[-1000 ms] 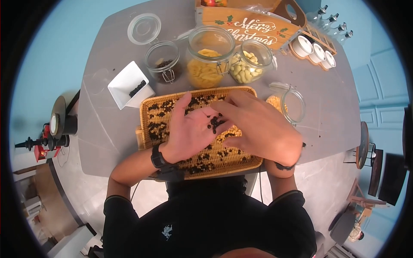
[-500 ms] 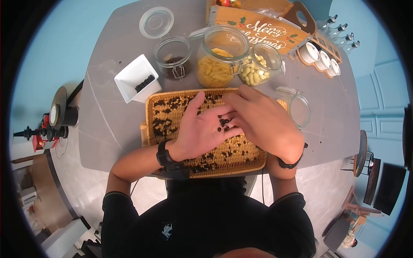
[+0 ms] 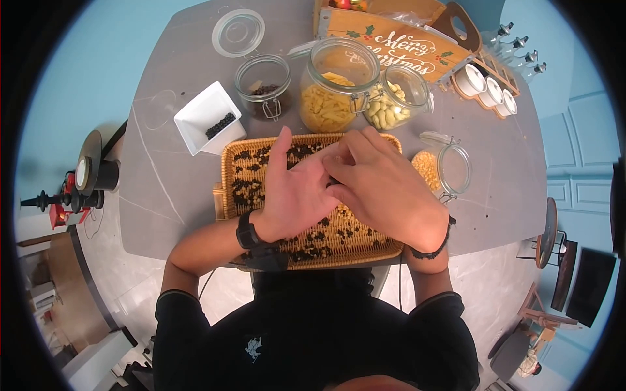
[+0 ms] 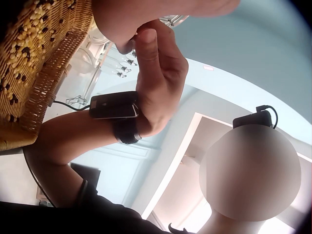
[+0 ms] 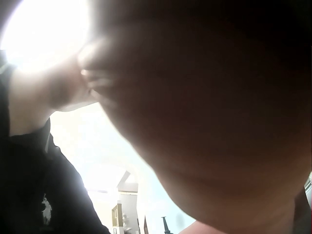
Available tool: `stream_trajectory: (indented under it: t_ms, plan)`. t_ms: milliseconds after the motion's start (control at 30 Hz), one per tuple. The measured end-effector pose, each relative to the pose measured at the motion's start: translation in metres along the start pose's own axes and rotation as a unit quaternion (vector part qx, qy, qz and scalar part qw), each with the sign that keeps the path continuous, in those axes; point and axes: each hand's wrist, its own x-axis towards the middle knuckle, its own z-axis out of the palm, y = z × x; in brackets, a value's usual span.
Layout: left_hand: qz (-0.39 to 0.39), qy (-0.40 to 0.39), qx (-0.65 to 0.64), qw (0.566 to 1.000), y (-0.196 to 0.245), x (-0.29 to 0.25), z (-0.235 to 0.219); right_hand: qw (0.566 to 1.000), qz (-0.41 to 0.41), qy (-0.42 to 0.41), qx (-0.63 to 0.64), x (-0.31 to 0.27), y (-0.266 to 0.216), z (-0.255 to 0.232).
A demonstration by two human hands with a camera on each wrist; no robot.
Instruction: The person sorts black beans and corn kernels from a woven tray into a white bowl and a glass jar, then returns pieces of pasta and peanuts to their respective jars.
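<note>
In the head view my left hand point(image 3: 293, 199) lies palm up over the wicker basket point(image 3: 225, 174), thumb and fingers extended. My right hand point(image 3: 388, 186) bends over that palm, its thumb and fingers curled together at the left fingers. A dark bit of the black beans point(image 3: 332, 183) shows between the right thumb and fingers; the rest is hidden beneath them. Scattered black beans and yellow kernels point(image 4: 29, 39) cover the basket floor in the left wrist view. There the right hand point(image 4: 163, 73) appears from below with its thumb bent inward. The right wrist view is mostly dark, blurred skin.
A white dish point(image 3: 189, 124) with black beans stands left of the basket. Behind it are glass jars of dark beans point(image 3: 264, 101), yellow pieces point(image 3: 326, 107) and pale nuts point(image 3: 389, 112). An open jar of yellow kernels point(image 3: 427, 168) lies at the right. A wooden crate point(image 3: 391, 39) stands behind.
The right fingers have closed in over the left palm, covering the black beans that showed there before. The head view has shifted a little, moving the table things rightward.
</note>
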Motion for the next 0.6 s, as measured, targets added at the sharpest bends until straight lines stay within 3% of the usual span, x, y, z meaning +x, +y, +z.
stream_trajectory:
  t_ms: [67,167,267,367,600]
  plan:
    - [0.006,-0.012,-0.058,0.998,0.001,-0.001,-0.003,1.000,-0.011,-0.001,-0.002,0.002,0.000,-0.001]
    - [0.027,0.017,0.010,0.999,0.000,-0.001,0.003,1.000,-0.012,-0.017,0.013,0.002,0.001,-0.004]
    - [0.030,0.001,-0.021,0.999,-0.001,-0.002,-0.007,0.998,-0.044,-0.001,0.047,-0.002,0.006,-0.009]
    - [0.032,-0.014,0.022,0.999,0.001,0.001,0.000,0.997,-0.016,0.011,0.076,-0.005,0.004,-0.017]
    - [0.033,-0.006,-0.020,0.999,-0.001,0.001,-0.002,0.998,0.057,0.024,0.015,-0.009,0.003,-0.026]
